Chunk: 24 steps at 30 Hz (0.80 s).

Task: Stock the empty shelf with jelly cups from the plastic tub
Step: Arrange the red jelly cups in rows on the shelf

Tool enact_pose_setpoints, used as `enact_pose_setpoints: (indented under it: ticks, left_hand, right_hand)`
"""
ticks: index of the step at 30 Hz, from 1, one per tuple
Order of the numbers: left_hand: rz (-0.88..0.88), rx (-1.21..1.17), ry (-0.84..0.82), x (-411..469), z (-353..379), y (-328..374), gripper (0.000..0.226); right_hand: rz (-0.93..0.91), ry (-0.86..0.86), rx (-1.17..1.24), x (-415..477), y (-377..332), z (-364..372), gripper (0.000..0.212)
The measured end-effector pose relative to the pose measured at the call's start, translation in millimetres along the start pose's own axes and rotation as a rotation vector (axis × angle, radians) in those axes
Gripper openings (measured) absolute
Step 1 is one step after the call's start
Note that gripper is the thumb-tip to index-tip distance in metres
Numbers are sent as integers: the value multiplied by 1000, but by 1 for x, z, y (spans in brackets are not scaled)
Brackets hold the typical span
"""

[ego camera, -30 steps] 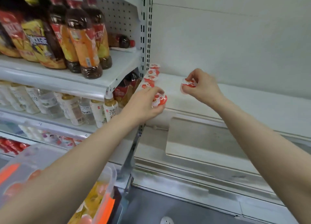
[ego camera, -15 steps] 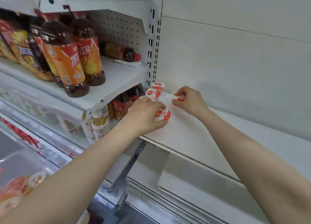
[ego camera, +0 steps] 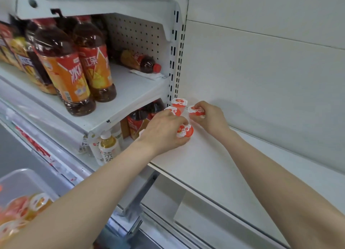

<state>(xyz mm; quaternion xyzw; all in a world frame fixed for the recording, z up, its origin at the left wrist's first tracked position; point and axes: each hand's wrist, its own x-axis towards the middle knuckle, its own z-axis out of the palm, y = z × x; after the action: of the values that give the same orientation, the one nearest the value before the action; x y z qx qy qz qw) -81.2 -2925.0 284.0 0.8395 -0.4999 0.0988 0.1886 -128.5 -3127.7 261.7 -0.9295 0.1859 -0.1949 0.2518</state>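
Note:
My left hand [ego camera: 164,132] grips a red jelly cup [ego camera: 185,130] low over the white shelf [ego camera: 233,166], near its left end. My right hand [ego camera: 209,118] holds a second red jelly cup [ego camera: 196,111] farther back, down at the shelf surface. A row of jelly cups stands along the shelf's left edge, with one at the back corner [ego camera: 179,103] and another [ego camera: 173,111] partly hidden by my left hand. The clear plastic tub [ego camera: 22,181] with several jelly cups inside sits at the lower left.
Left of the upright post [ego camera: 177,58], the neighbouring shelf carries tall iced tea bottles [ego camera: 63,73] and one bottle lying on its side [ego camera: 140,61]. Smaller drink bottles [ego camera: 108,148] stand on the shelf below. The white back wall [ego camera: 270,71] rises behind the shelf.
The view has shifted up and closer to the shelf. Both hands have moved slightly farther in over the shelf, each still holding its jelly cup.

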Motion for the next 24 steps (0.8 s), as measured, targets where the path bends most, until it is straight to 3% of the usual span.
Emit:
enact_pose_setpoints:
  ticks: [6,12,24]
  left_hand:
    - [-12,-8,27,24,10,6,42]
    - [-48,20,-27,40,24,7,44]
    - [54,72,-1,33,19,0,49]
  right_hand:
    - [-167,-13,-153,-7,20,-11,36]
    - [-168,54,-251,-21,38,-27,43]
    - [-228,72,-370,-39,33,-41,41]
